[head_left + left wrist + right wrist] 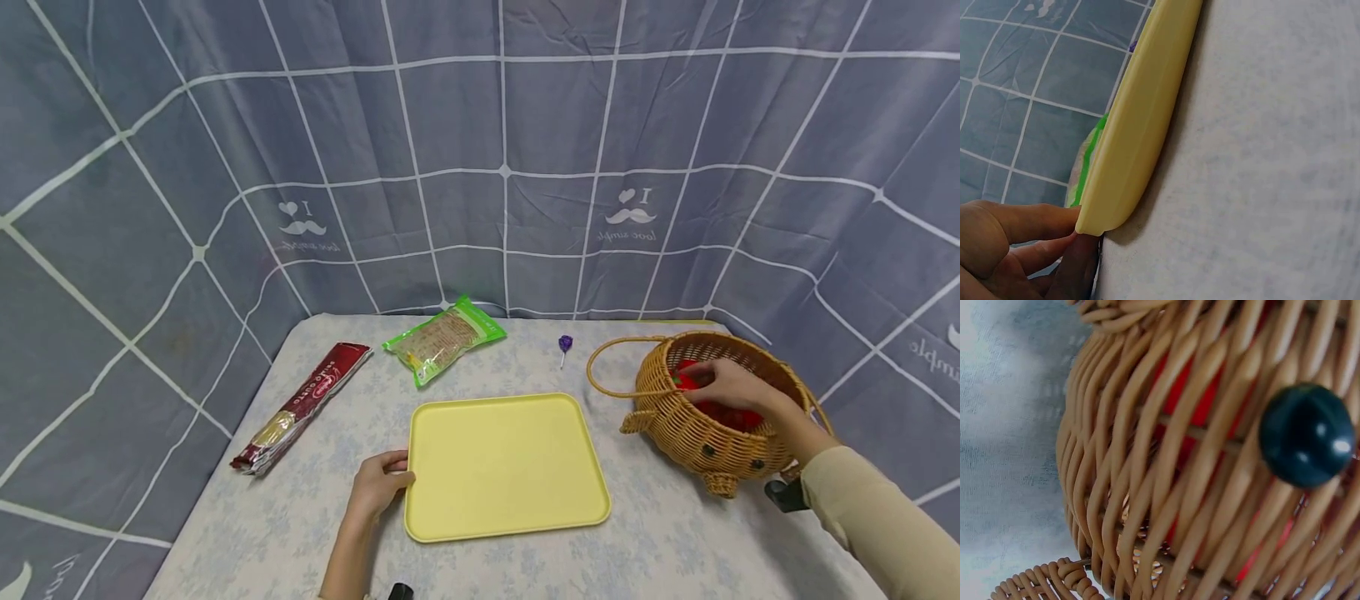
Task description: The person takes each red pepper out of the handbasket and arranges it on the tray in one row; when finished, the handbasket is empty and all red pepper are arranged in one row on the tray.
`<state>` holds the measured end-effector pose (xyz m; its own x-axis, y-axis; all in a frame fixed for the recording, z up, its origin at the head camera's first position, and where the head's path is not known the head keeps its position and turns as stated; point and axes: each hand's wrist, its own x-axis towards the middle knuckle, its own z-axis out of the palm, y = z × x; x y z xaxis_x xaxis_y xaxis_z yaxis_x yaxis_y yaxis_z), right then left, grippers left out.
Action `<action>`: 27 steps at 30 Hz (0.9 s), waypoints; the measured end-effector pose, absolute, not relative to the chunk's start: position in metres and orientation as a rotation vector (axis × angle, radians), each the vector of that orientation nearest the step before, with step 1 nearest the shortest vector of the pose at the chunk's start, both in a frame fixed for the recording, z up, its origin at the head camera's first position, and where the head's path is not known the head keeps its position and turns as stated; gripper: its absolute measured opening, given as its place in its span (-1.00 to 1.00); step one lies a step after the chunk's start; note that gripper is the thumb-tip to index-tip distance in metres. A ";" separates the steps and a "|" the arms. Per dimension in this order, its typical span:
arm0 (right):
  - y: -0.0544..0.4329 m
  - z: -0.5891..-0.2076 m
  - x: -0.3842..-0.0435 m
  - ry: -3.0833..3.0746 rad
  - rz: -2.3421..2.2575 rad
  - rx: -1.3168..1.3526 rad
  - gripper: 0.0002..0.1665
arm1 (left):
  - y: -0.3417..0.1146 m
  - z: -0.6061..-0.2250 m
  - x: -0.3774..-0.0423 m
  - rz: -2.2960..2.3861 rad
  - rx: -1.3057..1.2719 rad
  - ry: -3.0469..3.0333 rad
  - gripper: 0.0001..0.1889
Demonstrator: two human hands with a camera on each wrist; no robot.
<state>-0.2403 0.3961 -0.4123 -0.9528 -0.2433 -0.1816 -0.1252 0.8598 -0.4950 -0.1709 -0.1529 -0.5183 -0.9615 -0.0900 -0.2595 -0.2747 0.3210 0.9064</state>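
In the head view my left hand (378, 483) holds the left edge of a yellow tray (506, 467), which lies flat on the table. The left wrist view shows thumb and fingers pinching the corner of the tray (1141, 119). At the right, my right hand (723, 385) reaches over the rim into a wicker basket (678, 425) with an animal face. Its thumb and fingers close around a red item with a bit of green (684, 377). More red shows under the hand and through the weave in the right wrist view, where the hand is hidden.
A long dark red packet (303, 408) lies at the left of the table. Behind the tray are a green-edged clear packet (446, 337) with brown contents and a purple lollipop (565, 343). The basket's loop handle (600, 383) leans out to the left. A checked curtain (465, 208) surrounds the table.
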 end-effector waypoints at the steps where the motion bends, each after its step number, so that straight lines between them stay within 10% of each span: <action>1: 0.397 -0.410 -0.239 2.807 -0.720 -0.264 -0.22 | -0.152 -0.518 -0.172 1.707 -0.336 2.423 -0.57; 27: 0.415 -0.326 -0.213 2.957 -0.817 -0.115 -0.17 | -0.153 -0.523 -0.176 1.726 -0.316 2.413 -0.57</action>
